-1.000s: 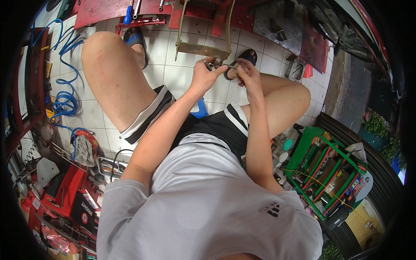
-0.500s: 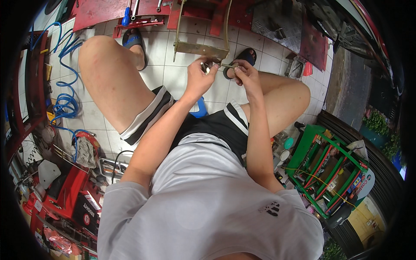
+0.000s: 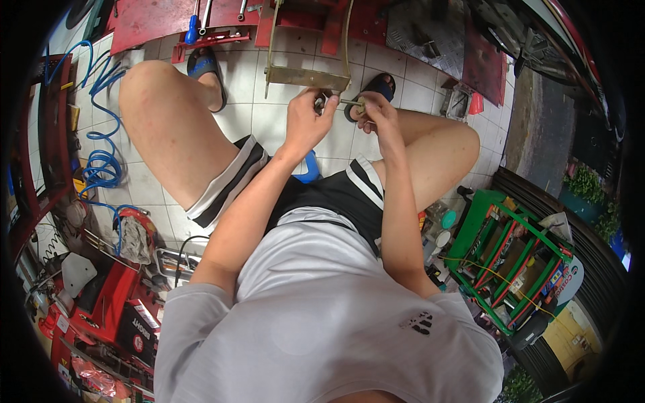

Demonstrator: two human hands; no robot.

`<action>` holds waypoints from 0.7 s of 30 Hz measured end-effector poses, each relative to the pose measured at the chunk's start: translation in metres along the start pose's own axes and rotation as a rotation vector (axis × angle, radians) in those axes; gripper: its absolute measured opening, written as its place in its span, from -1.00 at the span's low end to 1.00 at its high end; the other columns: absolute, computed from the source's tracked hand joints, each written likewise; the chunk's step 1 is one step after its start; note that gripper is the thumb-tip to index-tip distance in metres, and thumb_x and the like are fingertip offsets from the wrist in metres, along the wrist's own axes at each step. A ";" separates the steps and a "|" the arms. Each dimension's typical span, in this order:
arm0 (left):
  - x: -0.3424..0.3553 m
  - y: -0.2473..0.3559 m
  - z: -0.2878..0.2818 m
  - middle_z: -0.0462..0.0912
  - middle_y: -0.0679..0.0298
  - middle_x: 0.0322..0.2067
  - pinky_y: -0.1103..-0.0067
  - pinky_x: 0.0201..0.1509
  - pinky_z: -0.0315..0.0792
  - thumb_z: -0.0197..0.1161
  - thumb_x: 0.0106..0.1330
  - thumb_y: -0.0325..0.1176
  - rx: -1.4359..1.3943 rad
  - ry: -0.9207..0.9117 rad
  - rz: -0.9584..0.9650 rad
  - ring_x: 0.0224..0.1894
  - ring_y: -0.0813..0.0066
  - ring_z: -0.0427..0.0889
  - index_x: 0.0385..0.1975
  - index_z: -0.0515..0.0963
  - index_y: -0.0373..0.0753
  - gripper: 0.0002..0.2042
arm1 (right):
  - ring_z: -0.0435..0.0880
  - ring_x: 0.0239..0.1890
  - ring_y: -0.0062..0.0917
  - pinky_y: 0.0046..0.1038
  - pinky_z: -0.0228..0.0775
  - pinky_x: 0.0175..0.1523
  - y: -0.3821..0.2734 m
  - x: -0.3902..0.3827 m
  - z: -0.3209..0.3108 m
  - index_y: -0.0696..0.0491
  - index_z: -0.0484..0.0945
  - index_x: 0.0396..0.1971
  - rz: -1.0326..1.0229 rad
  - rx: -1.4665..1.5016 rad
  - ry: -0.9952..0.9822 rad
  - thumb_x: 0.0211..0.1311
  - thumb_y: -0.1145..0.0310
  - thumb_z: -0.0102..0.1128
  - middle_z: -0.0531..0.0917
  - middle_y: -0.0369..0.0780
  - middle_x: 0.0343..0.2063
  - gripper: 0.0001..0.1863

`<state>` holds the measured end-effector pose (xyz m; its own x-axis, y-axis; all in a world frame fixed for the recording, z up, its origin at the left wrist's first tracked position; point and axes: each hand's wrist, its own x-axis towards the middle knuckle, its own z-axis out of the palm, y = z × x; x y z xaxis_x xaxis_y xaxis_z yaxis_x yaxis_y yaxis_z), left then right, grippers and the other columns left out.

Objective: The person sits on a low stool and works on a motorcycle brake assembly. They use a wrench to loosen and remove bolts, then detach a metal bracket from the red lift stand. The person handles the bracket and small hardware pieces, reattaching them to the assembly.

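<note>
Small metal fittings (image 3: 339,103), a dark round piece and a brass-coloured pin-like piece, are being held between the two hands just in front of the knees, right below the lower bar of a dull brass-coloured metal frame (image 3: 306,75) that is standing on the white tiled floor (image 3: 252,117). The left hand (image 3: 306,124) is curling its fingers around the dark round piece, and the right hand (image 3: 379,115) is pinching the brass pin at its tip, so both are closed on the parts; exactly how the pieces are meeting is too small to tell. The person is sitting low with legs spread, and that seems to be keeping the work close to the frame and square to the eyes. A coiled blue air hose (image 3: 101,161) is lying along the person's left, a red tool tray (image 3: 101,302) is sitting beside the left hip, and a green wire rack (image 3: 517,262) is standing to the right, all seemingly placed within arm's reach. Compared with a second ago, the hands are working slightly higher and nearer to the frame's bar, while the legs and surrounding tools are staying put.
</note>
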<state>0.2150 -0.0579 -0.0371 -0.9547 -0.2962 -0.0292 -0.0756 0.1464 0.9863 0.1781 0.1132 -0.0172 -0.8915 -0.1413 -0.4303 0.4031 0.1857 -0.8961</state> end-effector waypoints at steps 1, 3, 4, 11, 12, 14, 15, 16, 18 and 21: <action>0.000 0.002 -0.001 0.62 0.02 -0.45 0.43 -0.41 0.42 0.21 0.22 -0.38 -0.002 -0.021 -0.021 -0.50 0.15 0.59 -0.34 0.59 -0.39 -0.82 | 0.39 -0.70 -0.71 -0.65 0.16 -0.64 0.003 0.003 -0.004 0.17 0.49 -0.33 0.072 0.001 -0.034 0.43 0.05 -0.04 0.47 -0.31 -0.62 -0.57; 0.000 0.003 -0.001 0.62 0.02 -0.45 0.43 -0.43 0.41 0.22 0.22 -0.38 -0.006 -0.032 0.000 -0.51 0.17 0.59 -0.34 0.59 -0.39 -0.82 | 0.38 -0.71 -0.71 -0.64 0.15 -0.64 0.006 0.009 -0.013 0.18 0.48 -0.33 0.214 0.002 -0.097 0.42 0.08 -0.01 0.46 -0.31 -0.63 -0.60; 0.001 -0.001 0.000 0.62 0.02 -0.46 0.43 -0.44 0.41 0.22 0.22 -0.38 -0.006 -0.022 0.041 -0.53 0.18 0.58 -0.34 0.59 -0.39 -0.82 | 0.38 -0.71 -0.71 -0.64 0.15 -0.64 0.009 0.008 -0.015 0.17 0.47 -0.34 0.205 0.055 -0.050 0.42 0.08 -0.01 0.46 -0.31 -0.64 -0.60; 0.001 0.006 -0.004 0.62 0.04 -0.48 0.44 -0.47 0.40 0.22 0.21 -0.38 0.016 -0.065 -0.026 -0.59 0.22 0.55 -0.35 0.58 -0.41 -0.81 | 0.37 -0.71 -0.71 -0.64 0.16 -0.61 0.001 0.001 -0.002 0.17 0.48 -0.37 -0.008 -0.034 -0.144 0.42 0.11 0.00 0.46 -0.31 -0.66 -0.62; 0.002 0.005 -0.003 0.61 0.04 -0.48 0.45 -0.48 0.40 0.22 0.21 -0.38 0.018 -0.070 -0.017 -0.59 0.22 0.55 -0.35 0.58 -0.41 -0.82 | 0.37 -0.71 -0.72 -0.65 0.16 -0.61 0.004 0.001 -0.006 0.18 0.48 -0.38 0.036 -0.055 -0.169 0.42 0.11 0.00 0.46 -0.30 -0.67 -0.61; 0.003 0.002 -0.002 0.61 0.04 -0.50 0.46 -0.49 0.39 0.22 0.21 -0.39 0.025 -0.073 -0.004 -0.59 0.23 0.54 -0.37 0.57 -0.42 -0.82 | 0.38 -0.70 -0.72 -0.66 0.17 -0.60 0.004 0.002 -0.009 0.18 0.48 -0.39 0.169 0.004 -0.077 0.41 0.14 0.02 0.47 -0.30 -0.67 -0.63; 0.002 0.002 -0.002 0.60 0.04 -0.50 0.47 -0.49 0.39 0.22 0.21 -0.39 0.018 -0.069 -0.005 -0.59 0.24 0.54 -0.37 0.57 -0.42 -0.82 | 0.39 -0.70 -0.72 -0.66 0.18 -0.59 0.002 0.002 -0.008 0.19 0.48 -0.40 0.236 0.034 -0.034 0.41 0.16 0.02 0.47 -0.30 -0.68 -0.64; 0.002 0.002 -0.003 0.60 0.04 -0.51 0.47 -0.50 0.38 0.22 0.21 -0.39 0.011 -0.064 -0.006 -0.59 0.24 0.54 -0.38 0.57 -0.42 -0.82 | 0.39 -0.70 -0.72 -0.66 0.18 -0.60 0.000 0.001 -0.005 0.19 0.49 -0.37 0.124 0.024 -0.044 0.41 0.15 0.02 0.47 -0.30 -0.67 -0.64; 0.001 0.004 -0.003 0.60 0.03 -0.52 0.47 -0.50 0.38 0.21 0.22 -0.40 0.001 -0.066 -0.015 -0.59 0.25 0.55 -0.39 0.57 -0.43 -0.83 | 0.39 -0.70 -0.72 -0.66 0.18 -0.61 -0.006 -0.005 0.003 0.20 0.50 -0.32 -0.101 0.006 -0.058 0.41 0.14 0.00 0.48 -0.29 -0.65 -0.63; 0.001 0.005 -0.003 0.60 0.03 -0.52 0.47 -0.50 0.38 0.21 0.22 -0.41 -0.009 -0.076 -0.027 -0.58 0.25 0.56 -0.39 0.57 -0.43 -0.83 | 0.40 -0.69 -0.71 -0.65 0.18 -0.62 0.004 0.006 -0.013 0.21 0.48 -0.15 0.232 -0.053 -0.060 0.41 0.18 -0.01 0.51 -0.27 -0.56 -0.65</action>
<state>0.2143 -0.0607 -0.0315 -0.9714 -0.2277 -0.0680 -0.0997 0.1309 0.9864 0.1722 0.1255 -0.0221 -0.7622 -0.1462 -0.6307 0.5823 0.2708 -0.7665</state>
